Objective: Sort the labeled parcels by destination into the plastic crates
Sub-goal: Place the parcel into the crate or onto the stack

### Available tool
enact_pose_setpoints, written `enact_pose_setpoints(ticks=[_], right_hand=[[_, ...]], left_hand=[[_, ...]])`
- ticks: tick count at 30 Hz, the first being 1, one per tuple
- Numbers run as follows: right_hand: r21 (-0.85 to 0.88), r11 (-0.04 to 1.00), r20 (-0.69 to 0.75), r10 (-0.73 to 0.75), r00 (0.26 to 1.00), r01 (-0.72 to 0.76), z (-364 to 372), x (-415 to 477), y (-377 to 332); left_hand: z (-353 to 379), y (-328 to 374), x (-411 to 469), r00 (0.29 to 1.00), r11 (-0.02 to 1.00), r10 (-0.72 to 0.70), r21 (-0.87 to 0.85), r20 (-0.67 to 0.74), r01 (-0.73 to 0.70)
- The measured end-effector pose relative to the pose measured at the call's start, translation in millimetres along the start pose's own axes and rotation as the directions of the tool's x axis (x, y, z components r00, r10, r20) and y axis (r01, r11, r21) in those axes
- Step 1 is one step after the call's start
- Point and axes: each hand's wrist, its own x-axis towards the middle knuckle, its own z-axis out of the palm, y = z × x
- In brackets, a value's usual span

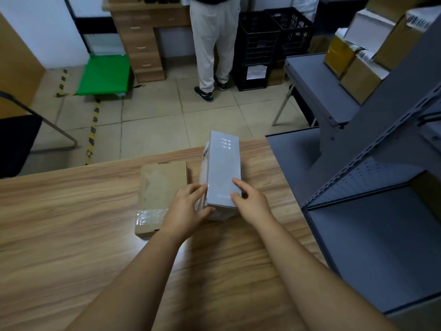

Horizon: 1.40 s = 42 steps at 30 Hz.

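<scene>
A long grey box (222, 168) lies on the wooden table (71, 211), its near end between my hands. My left hand (188, 209) grips that end from the left, thumb under the near corner and fingers along the side. My right hand (248, 199) holds the right edge, fingers laid on the top face. A flat brown cardboard parcel (160, 192) with clear tape at its near end lies just left of the grey box. Two black plastic crates (260, 48) stand stacked on the floor at the back, with another black crate (294, 32) beside them.
A grey metal shelf unit (381, 187) stands at the table's right, with cardboard boxes (358, 75) on a grey surface behind it. A person in light trousers (212, 44) stands by a wooden desk (143, 44). A black chair (16, 139) is at left, a green sheet (105, 75) on the floor.
</scene>
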Motion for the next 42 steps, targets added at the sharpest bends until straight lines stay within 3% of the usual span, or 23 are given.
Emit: enact_pose_setpoints(ticks=[3,6,11,16,22,26,32,35,42], right_hand=[[-0.135,0.985,-0.125,0.092,0.988,-0.109,-18,8,0],[-0.204,0.973,-0.154,0.073,0.985,-0.104,-31,10,7],[-0.237,0.971,0.028,0.018,0.999,-0.011,-30,10,33],[-0.070,0.997,0.092,-0.005,0.996,0.012,-8,10,38],[-0.097,0.995,0.162,0.019,0.987,-0.004,-9,19,38],[-0.175,0.984,0.264,0.038,0.964,0.009,-15,28,40],[-0.062,0.992,0.266,-0.093,0.960,0.114,-6,26,44],[-0.032,0.984,0.249,-0.163,0.955,0.176,-5,14,31],[-0.060,0.907,0.124,-0.408,0.905,0.417,-19,-19,-78]], left_hand=[[9,7,4,0.998,0.998,0.063,-0.012,0.023,-0.062],[22,14,8,0.995,1.000,-0.031,0.001,0.100,0.031],[34,13,11,0.985,0.992,-0.097,-0.068,0.145,0.107],[20,-4,10,0.983,0.988,-0.156,0.029,0.100,0.154],[16,-14,7,0.988,0.990,-0.140,0.024,0.061,0.139],[11,-24,16,0.981,0.987,-0.160,0.052,0.111,0.155],[15,-26,14,0.987,0.989,-0.126,-0.066,0.102,0.133],[3,-20,3,0.997,0.989,-0.075,-0.129,0.028,0.078],[-108,17,-14,0.981,0.986,0.087,-0.123,-0.172,-0.109]])
